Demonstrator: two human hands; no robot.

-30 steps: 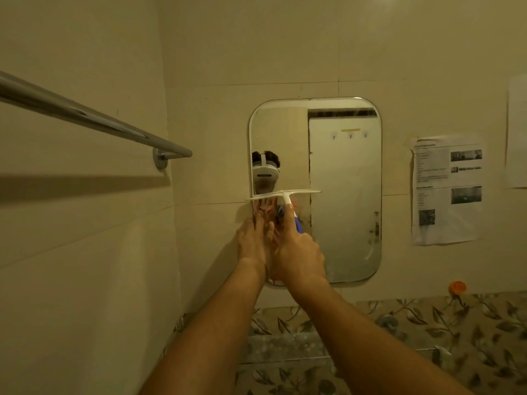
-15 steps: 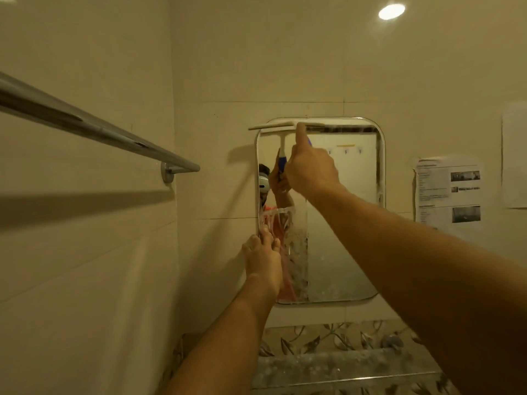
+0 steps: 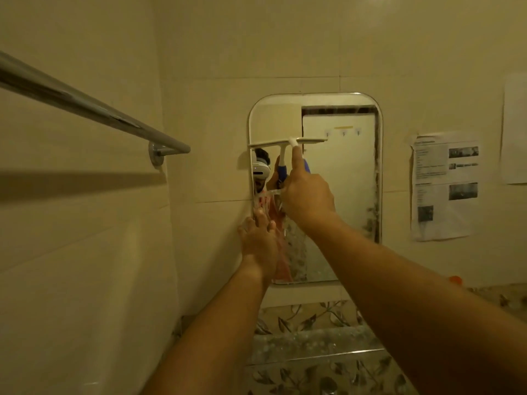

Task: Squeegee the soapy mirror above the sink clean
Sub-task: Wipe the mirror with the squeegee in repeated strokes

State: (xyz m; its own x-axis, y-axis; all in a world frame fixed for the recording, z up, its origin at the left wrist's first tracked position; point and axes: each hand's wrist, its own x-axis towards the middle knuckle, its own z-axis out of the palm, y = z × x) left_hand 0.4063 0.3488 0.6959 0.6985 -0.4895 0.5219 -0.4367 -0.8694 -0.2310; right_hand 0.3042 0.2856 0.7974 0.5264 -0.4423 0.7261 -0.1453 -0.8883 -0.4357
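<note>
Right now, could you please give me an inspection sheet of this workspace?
Surface: mirror on tiled wall; suds on lower part and right edge.
Job's things: squeegee, blade roughly level across the mirror's upper left.
Clutter: small orange object at right, unidentifiable.
Hands: right hand grips the squeegee handle, index finger along it; left hand, fingers straight, touches the mirror's left edge.
Cables: nothing seen.
Surroundings: towel rail left; printed sheets right; leaf-patterned tiles below.
</note>
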